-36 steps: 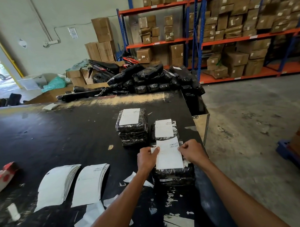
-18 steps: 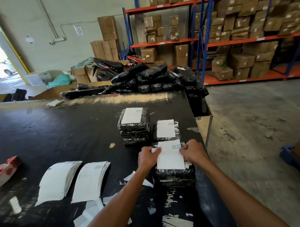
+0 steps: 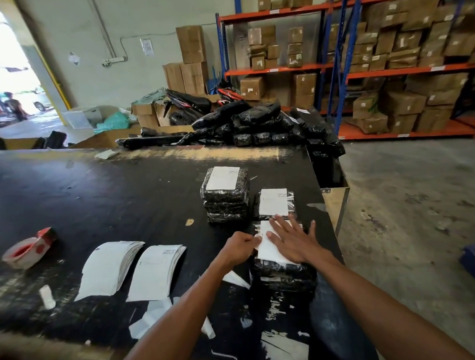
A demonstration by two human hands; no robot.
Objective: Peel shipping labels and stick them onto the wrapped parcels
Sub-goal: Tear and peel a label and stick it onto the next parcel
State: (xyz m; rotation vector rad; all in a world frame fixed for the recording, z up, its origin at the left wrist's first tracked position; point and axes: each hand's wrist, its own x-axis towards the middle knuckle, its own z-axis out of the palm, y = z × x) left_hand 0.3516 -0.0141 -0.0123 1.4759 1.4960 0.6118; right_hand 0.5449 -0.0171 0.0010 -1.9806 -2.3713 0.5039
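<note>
A stack of black wrapped parcels (image 3: 284, 279) stands near the table's right edge. On its top lies a white shipping label (image 3: 269, 250). My right hand (image 3: 293, 241) lies flat on that label with the fingers spread. My left hand (image 3: 240, 248) pinches the label's left edge. Behind it stands a labelled parcel (image 3: 275, 202), and to its left a taller labelled stack (image 3: 226, 196). Two piles of unpeeled labels (image 3: 111, 267) (image 3: 156, 271) lie on the table to the left.
The black table (image 3: 97, 201) carries a red and white tape roll (image 3: 28, 247) at the left and torn backing scraps (image 3: 152, 317) near the front edge. A heap of black parcels (image 3: 256, 125) lies at the far end. Shelves of cartons (image 3: 401, 53) stand behind.
My right hand let go of the label's right edge and now presses flat on it with open fingers. The label went down onto the top parcel. My left hand kept its hold.
</note>
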